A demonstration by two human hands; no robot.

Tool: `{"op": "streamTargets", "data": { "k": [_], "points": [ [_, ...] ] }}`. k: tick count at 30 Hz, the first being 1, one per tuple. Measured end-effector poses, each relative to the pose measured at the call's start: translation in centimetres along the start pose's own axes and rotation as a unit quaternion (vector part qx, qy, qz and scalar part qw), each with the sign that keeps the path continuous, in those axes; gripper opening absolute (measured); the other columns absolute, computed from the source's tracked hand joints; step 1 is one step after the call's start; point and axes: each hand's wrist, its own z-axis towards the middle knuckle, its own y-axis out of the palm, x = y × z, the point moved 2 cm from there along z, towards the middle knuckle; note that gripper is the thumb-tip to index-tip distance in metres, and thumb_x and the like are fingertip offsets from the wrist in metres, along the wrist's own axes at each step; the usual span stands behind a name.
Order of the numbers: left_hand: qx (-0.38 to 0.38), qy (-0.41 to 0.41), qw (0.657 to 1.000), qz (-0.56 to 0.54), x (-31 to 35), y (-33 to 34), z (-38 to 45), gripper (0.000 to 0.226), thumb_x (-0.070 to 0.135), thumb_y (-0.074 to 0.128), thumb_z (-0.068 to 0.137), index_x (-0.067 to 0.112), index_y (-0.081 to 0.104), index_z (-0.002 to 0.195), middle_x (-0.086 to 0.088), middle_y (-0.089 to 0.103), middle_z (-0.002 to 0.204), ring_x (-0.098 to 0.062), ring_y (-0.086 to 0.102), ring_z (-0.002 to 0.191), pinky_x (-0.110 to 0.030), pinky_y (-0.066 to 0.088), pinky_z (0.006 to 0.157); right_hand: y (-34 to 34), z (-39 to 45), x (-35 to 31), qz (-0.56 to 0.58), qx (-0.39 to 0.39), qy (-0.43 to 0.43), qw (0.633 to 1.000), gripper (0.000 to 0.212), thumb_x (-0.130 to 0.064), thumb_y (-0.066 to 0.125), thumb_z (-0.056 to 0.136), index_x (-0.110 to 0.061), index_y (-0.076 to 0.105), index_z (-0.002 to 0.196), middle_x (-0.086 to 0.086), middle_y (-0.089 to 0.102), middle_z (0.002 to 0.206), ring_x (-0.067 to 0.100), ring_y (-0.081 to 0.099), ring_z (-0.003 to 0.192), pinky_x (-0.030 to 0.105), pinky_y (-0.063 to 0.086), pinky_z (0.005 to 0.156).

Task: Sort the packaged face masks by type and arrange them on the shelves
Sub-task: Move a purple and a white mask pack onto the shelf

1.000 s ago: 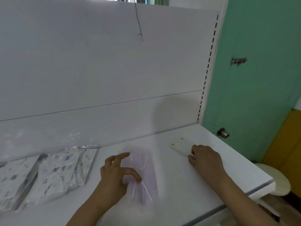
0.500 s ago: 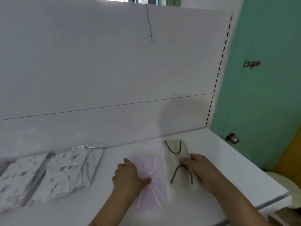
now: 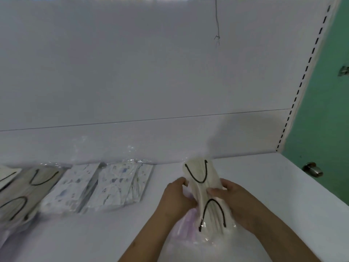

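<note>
Cream mask pack with black loops is held in both grips, left hand and right hand.

The pink mask pack lies mostly hidden under the cream mask pack and both hands. Far left of the grip, the beige mask pack is blurred and cut by the left edge. Both forearms leave the bottom edge.

I am seeing a cream mask pack with black ear loops, a pale pink pack, white blue-speckled packs, a white shelf, a green door.
</note>
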Motion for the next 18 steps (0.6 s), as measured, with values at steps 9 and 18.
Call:
{"op": "streamTargets", "data": {
  "k": [9, 18],
  "points": [
    [-0.008, -0.073, 0.978, -0.197, -2.0, -6.6, -3.5, 0.033, 0.031, 0.069, 0.092, 0.009, 0.060, 0.069, 0.007, 0.057, 0.060, -0.004, 0.052, 0.050, -0.016, 0.038, 0.053, 4.4, 0.5, -2.5, 0.086, -0.050, -0.084, 0.991, 0.029, -0.009, 0.058, 0.091, -0.004, 0.064, 0.118, 0.017, 0.072, 0.111, 0.033, 0.069, 0.103, 0.050, 0.050, 0.092],
    [0.188, -0.096, 0.966, -0.148, -7.6, -21.3, -11.4, 0.030, 0.027, 0.078, 0.077, 0.028, 0.068, 0.105, 0.005, 0.076, 0.101, -0.012, 0.073, 0.092, -0.038, 0.060, 0.086, 20.6, 1.8, -5.4, 0.050, -0.172, -0.084, 0.980, 0.023, -0.014, 0.068, 0.077, -0.015, 0.078, 0.098, 0.005, 0.076, 0.102, 0.024, 0.072, 0.097, 0.038, 0.055, 0.091]
  ]
}}
